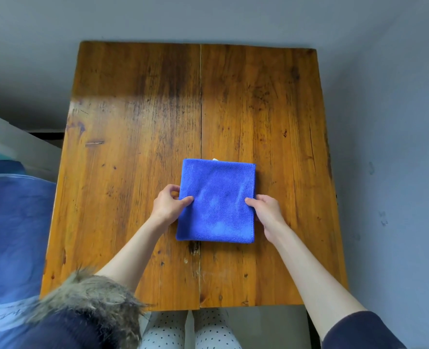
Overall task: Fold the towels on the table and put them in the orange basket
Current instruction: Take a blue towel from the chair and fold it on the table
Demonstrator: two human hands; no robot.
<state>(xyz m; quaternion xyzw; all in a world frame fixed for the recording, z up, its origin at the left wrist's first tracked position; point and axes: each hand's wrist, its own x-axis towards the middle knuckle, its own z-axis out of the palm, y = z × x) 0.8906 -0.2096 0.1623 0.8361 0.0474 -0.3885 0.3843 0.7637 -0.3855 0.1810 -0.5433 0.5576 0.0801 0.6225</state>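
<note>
I see the blue towel (216,200) folded square at the frame's lower centre on the surface (132,109) — left hand (169,205) and right hand (267,212) pinch its side edges, fingers curled. Next, I judge: lift it to the basket — not in view.

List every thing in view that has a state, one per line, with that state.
blue towel: folded into a flat rectangle, lying on the table, gripped at both side edges.
left hand: pinches the towel's left edge, thumb on top.
right hand: pinches the towel's right edge, thumb on top.
wooden table: bears the towel near its front middle.
orange basket: not in view.
</note>
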